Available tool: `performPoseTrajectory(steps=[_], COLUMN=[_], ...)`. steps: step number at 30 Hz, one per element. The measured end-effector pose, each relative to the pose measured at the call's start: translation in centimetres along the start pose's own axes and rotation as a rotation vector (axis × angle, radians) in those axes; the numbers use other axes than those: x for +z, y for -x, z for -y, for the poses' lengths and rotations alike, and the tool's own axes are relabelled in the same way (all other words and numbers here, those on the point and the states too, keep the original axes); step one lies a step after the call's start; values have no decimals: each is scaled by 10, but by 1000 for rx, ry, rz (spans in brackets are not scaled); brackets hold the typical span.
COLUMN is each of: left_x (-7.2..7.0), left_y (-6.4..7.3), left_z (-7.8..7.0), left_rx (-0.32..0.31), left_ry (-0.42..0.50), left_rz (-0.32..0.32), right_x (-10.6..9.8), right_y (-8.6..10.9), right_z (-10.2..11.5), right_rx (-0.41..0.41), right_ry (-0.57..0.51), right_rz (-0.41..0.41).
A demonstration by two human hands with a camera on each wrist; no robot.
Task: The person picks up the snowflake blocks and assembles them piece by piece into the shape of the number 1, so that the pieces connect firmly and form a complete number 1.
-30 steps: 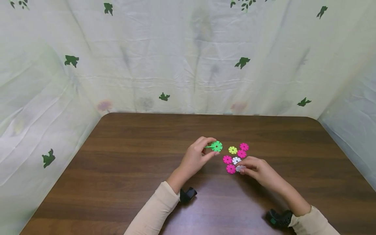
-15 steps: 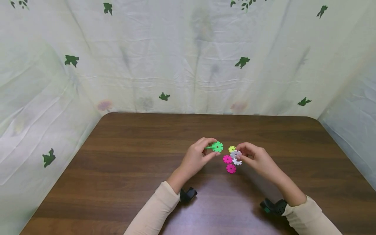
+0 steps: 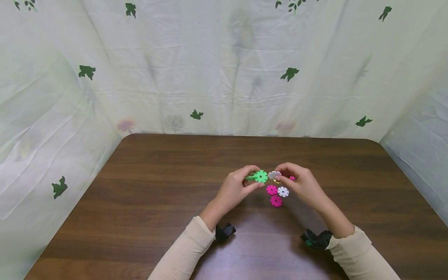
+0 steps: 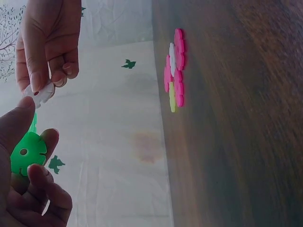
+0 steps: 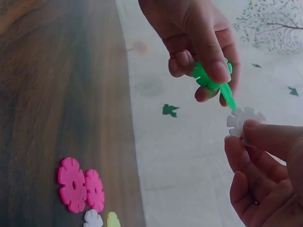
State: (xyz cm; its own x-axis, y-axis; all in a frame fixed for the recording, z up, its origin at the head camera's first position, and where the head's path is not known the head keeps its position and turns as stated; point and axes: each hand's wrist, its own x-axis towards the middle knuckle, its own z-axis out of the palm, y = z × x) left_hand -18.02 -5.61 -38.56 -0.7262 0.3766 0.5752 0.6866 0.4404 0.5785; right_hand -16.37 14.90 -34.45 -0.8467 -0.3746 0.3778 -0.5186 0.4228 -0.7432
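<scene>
My left hand [image 3: 233, 188] pinches a green notched flower disc [image 3: 260, 176] joined at an angle to a second green disc [image 5: 228, 96], seen edge-on in the right wrist view. Between thumb and fingers of my right hand [image 3: 303, 186] is a white flower disc [image 5: 244, 122]. Held above the table, the white disc is close to the green pair; whether they touch I cannot tell. Below lie two pink discs [image 3: 271, 189] and another white disc [image 3: 283, 191]. A yellow disc [image 4: 173, 97] is mostly covered by the right hand in the head view, as are further pink pieces.
The brown wooden table [image 3: 168, 175] has a rounded far edge. A pale curtain [image 3: 217, 70] with green leaf shapes hangs behind it and along the sides. Black wrist cameras sit on both wrists, the left one [image 3: 225, 232] low over the tabletop.
The right hand has lifted the white disc from the table and carried it up and leftward, next to the green discs. The left hand has barely moved.
</scene>
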Motion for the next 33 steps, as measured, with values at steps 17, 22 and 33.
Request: performPoseTrajectory(steps=[17,22,33], left_x=[1,3,4], left_y=[0,0,0], left_z=[0,-2,-6], left_rx=[-29,-47,-74], left_ry=[90,205,306], left_rz=[71,161,203], right_x=[1,3,8], right_y=[-3,-3,-3], right_z=[6,5,4], right_rx=[-98,-136,-200], right_ry=[-11,-30,-73], right_rz=[-30,-54,-110])
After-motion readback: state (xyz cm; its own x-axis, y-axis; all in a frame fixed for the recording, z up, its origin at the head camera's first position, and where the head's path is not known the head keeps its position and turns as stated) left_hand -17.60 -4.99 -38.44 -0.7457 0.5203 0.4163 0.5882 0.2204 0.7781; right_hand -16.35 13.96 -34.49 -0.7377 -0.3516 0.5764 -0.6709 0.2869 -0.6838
